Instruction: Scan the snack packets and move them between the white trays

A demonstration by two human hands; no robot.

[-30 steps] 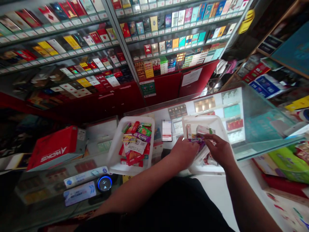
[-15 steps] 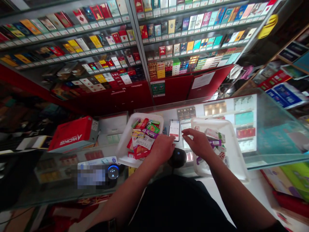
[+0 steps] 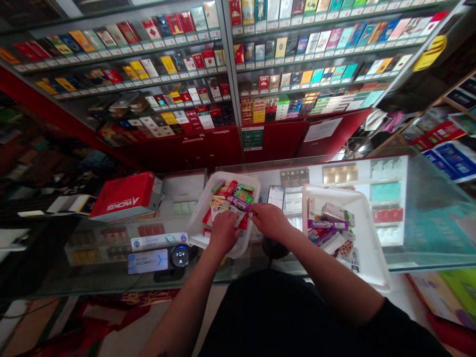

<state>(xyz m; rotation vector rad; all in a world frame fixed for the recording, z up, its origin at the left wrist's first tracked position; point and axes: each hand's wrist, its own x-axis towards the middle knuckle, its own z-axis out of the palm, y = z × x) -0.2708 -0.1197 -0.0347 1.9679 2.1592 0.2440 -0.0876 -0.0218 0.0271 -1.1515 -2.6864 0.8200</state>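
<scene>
The left hand [image 3: 225, 232] is over the left tray [image 3: 196, 232], its fingers loosely spread and bent down against a packet with a white label [image 3: 229, 213]; whether they grip it I cannot tell. The right hand [image 3: 270, 220] has its fingers curled at the tray's right rim, next to a purple packet [image 3: 237, 202]; the tips are too small to show whether they have hold of anything.

Just beyond the left hand's fingers, more sweets crowd the tray, among them a red tube [image 3: 231, 187] and a green packet [image 3: 243, 195]. The hand hides part of the heap.

Near the right hand's fingers, on their far side, a phone [image 3: 275, 196] lies on the glass tabletop [image 3: 238, 275]. A rounded black object [image 3: 274, 249] sits nearer the body, partly covered by the right arm. Well to the right of those fingers stands the right tray [image 3: 372, 253], holding small boxes and packets, a purple bar [image 3: 327, 224] among them; the forearm passes in front of its near left side.

Left of the left hand's fingers are a long white box [image 3: 159, 241], a round device with a glowing ring [image 3: 180, 256], a blue card [image 3: 148, 262] and, farther off, a red box [image 3: 124, 196].
</scene>
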